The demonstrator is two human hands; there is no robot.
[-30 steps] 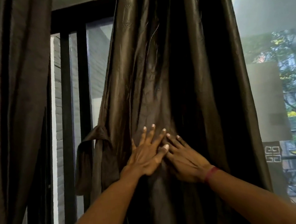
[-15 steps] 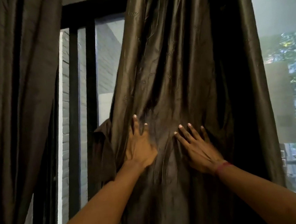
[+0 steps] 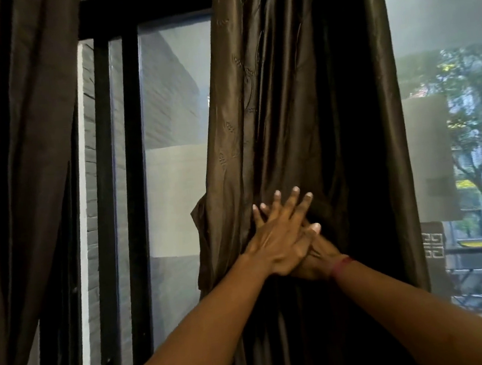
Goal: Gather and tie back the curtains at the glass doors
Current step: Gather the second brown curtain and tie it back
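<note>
Left hand: the left hand [image 3: 280, 237] lies flat on the curtain, with its fingers straight and spread and pointing up and a little to the right. It lies across the back of the right hand and covers most of it.
Right hand: the right hand [image 3: 319, 255] is below the left hand and pressed against the fabric. Only the part near its wrist shows well, and that part lies flat. I see no fabric pinched in it.
Wrist band: a thin red band [image 3: 342, 264] goes around the right wrist, just behind the hand.
Curtain under the hands: the dark brown shiny satin curtain [image 3: 270, 106] hangs in long folds, gathered into a narrow column. It continues above and below both hands, which press on its front.
Fabric flap: a loose flap of the same brown fabric [image 3: 203, 244] stands out from the curtain edge, just to the left of the left hand.
Second curtain: another dark brown curtain [image 3: 18, 145] hangs far to the left of the left hand, well apart from it.
Glass door: the black-framed glass door [image 3: 132, 163] stands between the two curtains, to the left of the hands.
Outside: a grey brick wall [image 3: 158, 102] shows through the glass. Green trees [image 3: 466, 87] show through the pane to the right of the right hand.
</note>
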